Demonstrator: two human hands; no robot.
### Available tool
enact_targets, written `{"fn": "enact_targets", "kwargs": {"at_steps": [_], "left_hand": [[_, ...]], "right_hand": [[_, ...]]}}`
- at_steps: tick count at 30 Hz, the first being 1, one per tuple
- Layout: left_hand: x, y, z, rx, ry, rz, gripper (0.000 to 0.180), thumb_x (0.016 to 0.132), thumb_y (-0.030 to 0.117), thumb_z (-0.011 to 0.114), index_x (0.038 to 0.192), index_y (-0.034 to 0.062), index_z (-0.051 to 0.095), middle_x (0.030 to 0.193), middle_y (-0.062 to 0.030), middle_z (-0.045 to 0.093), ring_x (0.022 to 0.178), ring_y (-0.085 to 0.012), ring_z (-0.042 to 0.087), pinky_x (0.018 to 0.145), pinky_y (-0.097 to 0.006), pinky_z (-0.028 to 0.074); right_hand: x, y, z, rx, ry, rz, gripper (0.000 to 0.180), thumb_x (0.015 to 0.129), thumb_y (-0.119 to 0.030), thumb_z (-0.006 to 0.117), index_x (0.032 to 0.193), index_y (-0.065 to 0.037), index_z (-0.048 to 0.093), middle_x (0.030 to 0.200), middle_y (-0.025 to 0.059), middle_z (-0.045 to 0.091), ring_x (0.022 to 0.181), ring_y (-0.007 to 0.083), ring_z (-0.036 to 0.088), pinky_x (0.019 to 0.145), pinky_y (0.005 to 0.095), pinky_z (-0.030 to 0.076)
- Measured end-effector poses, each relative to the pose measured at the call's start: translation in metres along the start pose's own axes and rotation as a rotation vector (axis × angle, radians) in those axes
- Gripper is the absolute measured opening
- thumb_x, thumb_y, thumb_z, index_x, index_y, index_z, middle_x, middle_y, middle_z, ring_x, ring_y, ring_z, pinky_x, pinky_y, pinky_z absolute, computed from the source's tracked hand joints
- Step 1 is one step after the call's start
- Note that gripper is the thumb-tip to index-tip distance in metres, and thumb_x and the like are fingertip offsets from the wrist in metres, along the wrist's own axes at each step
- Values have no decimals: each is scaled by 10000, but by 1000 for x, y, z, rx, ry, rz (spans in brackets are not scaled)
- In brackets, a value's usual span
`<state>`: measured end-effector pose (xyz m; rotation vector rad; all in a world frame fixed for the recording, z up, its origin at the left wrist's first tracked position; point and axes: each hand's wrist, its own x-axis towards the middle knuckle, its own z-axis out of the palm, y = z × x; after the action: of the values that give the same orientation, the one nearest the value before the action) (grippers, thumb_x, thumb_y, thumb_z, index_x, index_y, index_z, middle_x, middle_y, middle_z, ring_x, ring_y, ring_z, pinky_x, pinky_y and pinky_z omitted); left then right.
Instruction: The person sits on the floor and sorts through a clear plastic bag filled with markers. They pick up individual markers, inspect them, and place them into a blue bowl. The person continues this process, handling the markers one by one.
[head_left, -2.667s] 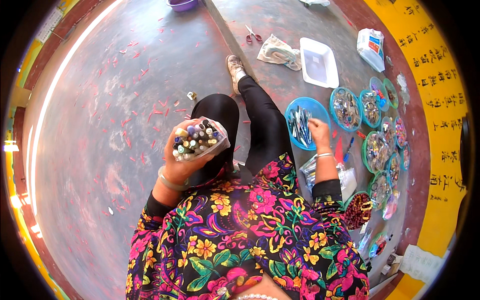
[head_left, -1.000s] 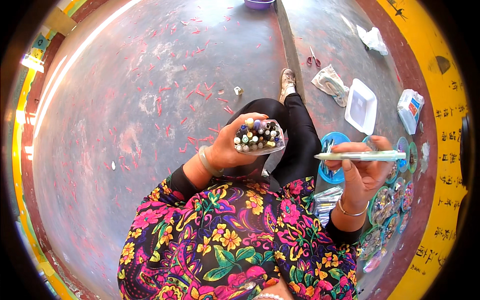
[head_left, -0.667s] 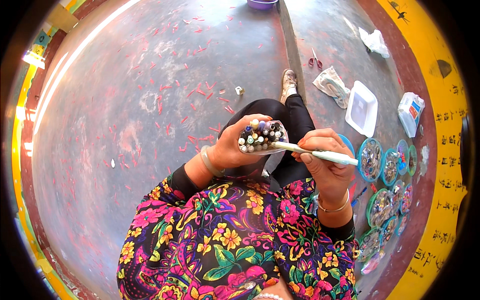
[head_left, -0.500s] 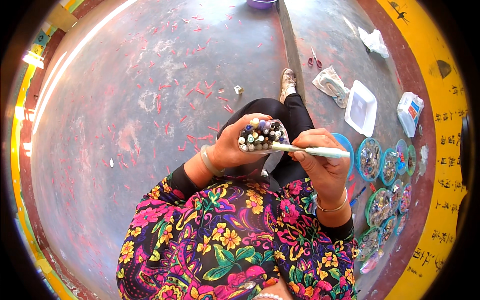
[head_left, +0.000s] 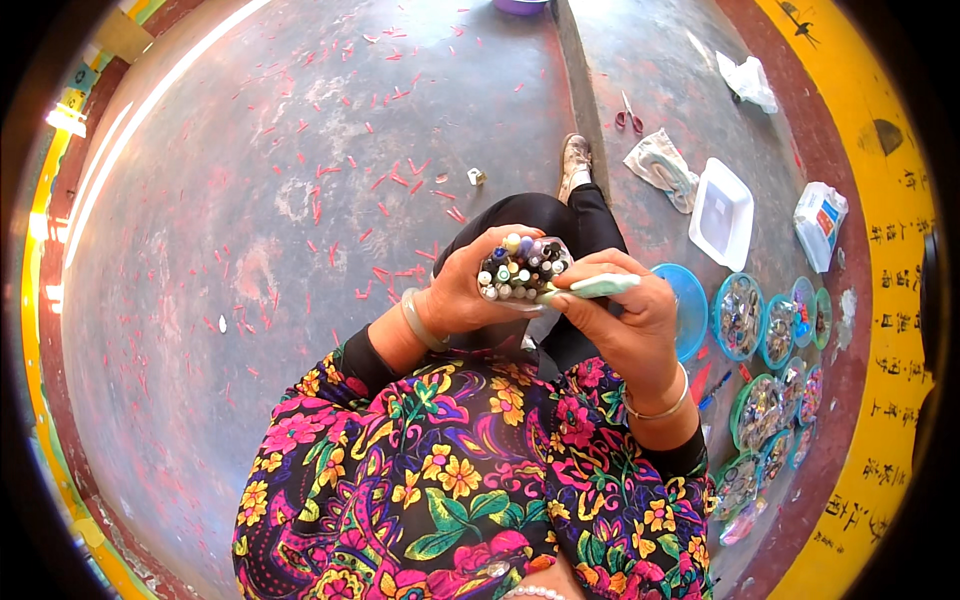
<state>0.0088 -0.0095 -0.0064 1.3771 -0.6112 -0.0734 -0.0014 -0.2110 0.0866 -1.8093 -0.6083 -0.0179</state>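
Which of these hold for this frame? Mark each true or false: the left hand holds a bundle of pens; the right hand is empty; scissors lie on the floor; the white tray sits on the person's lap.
1. The left hand holds a bundle of pens. True.
2. The right hand is empty. False: it holds a pale green pen, its tip at the bundle.
3. Scissors lie on the floor. True.
4. The white tray sits on the lap. False: it rests on the floor, to the person's right.

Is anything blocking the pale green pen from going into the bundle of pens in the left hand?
Nothing visible does. The right hand holds the pale green pen with its tip already at the edge of the bundle of pens gripped by the left hand.
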Motion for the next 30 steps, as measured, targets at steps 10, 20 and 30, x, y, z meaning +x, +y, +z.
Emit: {"fn": "enact_targets", "kwargs": {"at_steps": [10, 20, 30], "left_hand": [[1, -1, 3, -105, 61, -13, 693, 705, 20, 799, 1297, 6, 442, 1259, -122, 546, 1146, -203, 549, 979, -348, 447], [5, 3, 5, -19, 61, 9, 700, 667, 24, 824, 1275, 16, 476, 1202, -103, 596, 1091, -171, 579, 943, -317, 468], [1, -3, 3, -37, 42, -4, 692, 696, -17, 798, 1291, 0, 446, 1250, -116, 553, 1129, -188, 552, 978, -343, 446]], "right_hand": [[-2, -19, 1, -107, 150, 72, 415, 729, -39, 768, 1114, -3, 617, 936, 107, 634, 750, 159, 601, 613, 255, 477], [10, -10, 4, -435, 60, -420, 206, 727, -10, 723, 927, 3, 675, 901, 118, 647, 780, 257, 622, 685, 325, 508], [3, -1, 3, -374, 5, -266, 168, 706, 33, 702, 867, -12, 686, 827, 102, 643, 742, 257, 609, 653, 331, 496]]}}
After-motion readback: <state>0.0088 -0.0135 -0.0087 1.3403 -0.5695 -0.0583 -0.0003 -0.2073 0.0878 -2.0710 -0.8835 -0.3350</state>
